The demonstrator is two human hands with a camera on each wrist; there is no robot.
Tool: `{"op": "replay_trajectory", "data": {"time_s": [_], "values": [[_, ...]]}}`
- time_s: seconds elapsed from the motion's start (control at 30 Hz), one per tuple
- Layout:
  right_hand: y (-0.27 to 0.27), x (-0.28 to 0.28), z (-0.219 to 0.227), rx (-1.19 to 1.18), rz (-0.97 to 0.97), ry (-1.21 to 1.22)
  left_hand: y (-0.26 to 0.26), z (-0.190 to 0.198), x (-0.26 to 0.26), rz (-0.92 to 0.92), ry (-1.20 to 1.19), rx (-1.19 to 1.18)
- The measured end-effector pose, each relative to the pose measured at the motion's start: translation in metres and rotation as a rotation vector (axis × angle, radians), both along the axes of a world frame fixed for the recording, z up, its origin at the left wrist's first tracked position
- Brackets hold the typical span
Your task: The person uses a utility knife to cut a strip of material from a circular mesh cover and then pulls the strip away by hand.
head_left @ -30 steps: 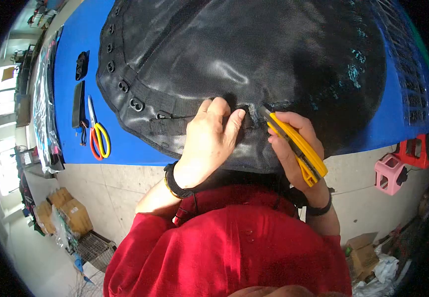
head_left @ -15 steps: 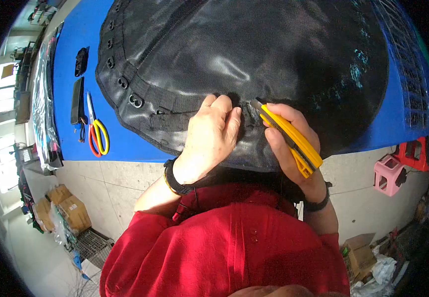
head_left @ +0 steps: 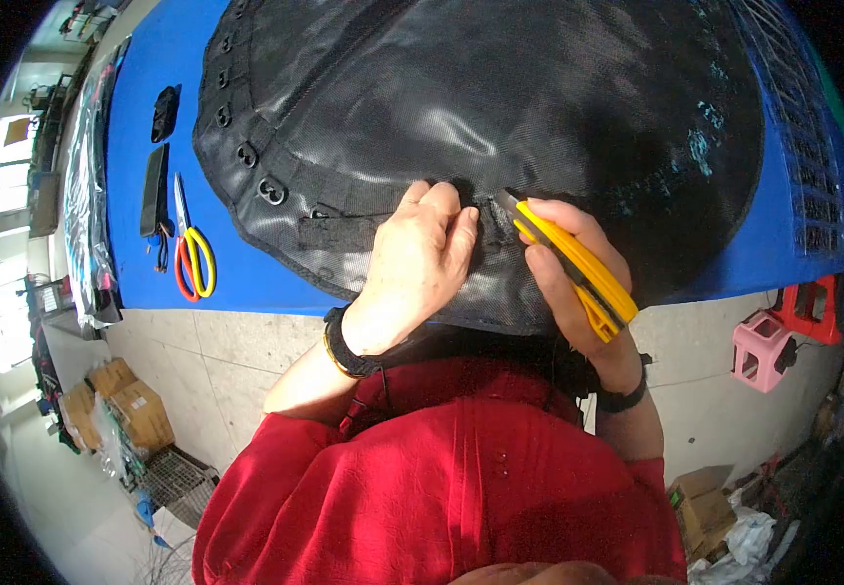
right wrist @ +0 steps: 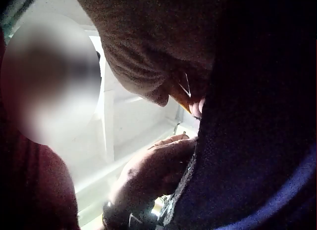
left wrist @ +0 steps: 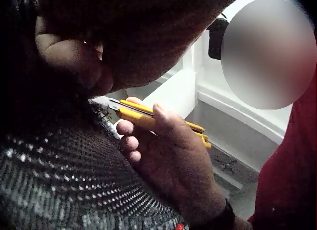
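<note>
A large round black mesh sheet [head_left: 393,117] with a band of metal hooks along its left rim lies before me. My left hand [head_left: 417,249] pinches the mesh near its front edge, fingers curled and the thumb pointing toward the blade. In my right hand [head_left: 578,258] is a yellow utility knife [head_left: 593,278], gripped with the blade pointing to the upper left. The blade tip is at the mesh, just right of the left thumb. The left wrist view also shows the knife [left wrist: 136,118], its blade right by the left fingers.
Scissors [head_left: 193,253] with red and yellow handles lie on the blue table [head_left: 247,283] at left, beside a black pouch [head_left: 154,190] and a small black bundle [head_left: 165,114]. Clear plastic packaging [head_left: 91,214] lines the left edge. A pink stool [head_left: 763,351] stands at right.
The knife has moved left, closer to my left thumb, and its blade tip has come slightly away from where it was. My left hand has kept its hold on the mesh.
</note>
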State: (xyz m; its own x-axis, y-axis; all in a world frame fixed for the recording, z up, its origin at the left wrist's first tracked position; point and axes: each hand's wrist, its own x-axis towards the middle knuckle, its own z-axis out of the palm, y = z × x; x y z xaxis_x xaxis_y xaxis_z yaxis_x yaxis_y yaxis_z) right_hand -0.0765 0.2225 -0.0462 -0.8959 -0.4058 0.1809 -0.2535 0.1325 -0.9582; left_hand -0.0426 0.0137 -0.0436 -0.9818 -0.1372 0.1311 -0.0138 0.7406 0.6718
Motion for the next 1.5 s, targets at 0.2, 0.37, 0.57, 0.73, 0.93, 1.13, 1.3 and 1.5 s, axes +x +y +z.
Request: {"op": "replay_trajectory", "data": {"time_s": [0.2, 0.37, 0.57, 0.73, 0.93, 1.13, 1.3, 1.5], "values": [[0.0, -0.003, -0.001, -0.005, 0.021, -0.003, 0.0, 0.0, 0.0, 0.002, -0.01, 0.012], [0.002, -0.005, 0.0, 0.016, 0.031, 0.083, 0.0, 0.001, 0.0, -0.001, -0.014, 0.004], [0.004, -0.003, 0.001, 0.07, 0.034, 0.094, 0.002, 0.002, 0.0, 0.012, -0.023, 0.014], [0.008, 0.0, 0.002, 0.069, 0.042, 0.087, 0.0, -0.002, 0.0, -0.003, 0.012, -0.017], [0.013, 0.004, 0.004, 0.096, 0.042, 0.061, 0.001, -0.001, 0.001, 0.015, -0.014, -0.012], [0.022, 0.007, 0.011, 0.054, 0.064, -0.001, 0.0, -0.004, 0.001, 0.007, 0.016, -0.022], [0.026, 0.007, 0.005, 0.055, 0.052, 0.04, 0.003, 0.008, 0.004, -0.022, -0.026, -0.063], [0.026, 0.011, 0.011, 0.046, 0.029, -0.069, 0.003, 0.005, 0.005, -0.005, -0.055, -0.078]]}}
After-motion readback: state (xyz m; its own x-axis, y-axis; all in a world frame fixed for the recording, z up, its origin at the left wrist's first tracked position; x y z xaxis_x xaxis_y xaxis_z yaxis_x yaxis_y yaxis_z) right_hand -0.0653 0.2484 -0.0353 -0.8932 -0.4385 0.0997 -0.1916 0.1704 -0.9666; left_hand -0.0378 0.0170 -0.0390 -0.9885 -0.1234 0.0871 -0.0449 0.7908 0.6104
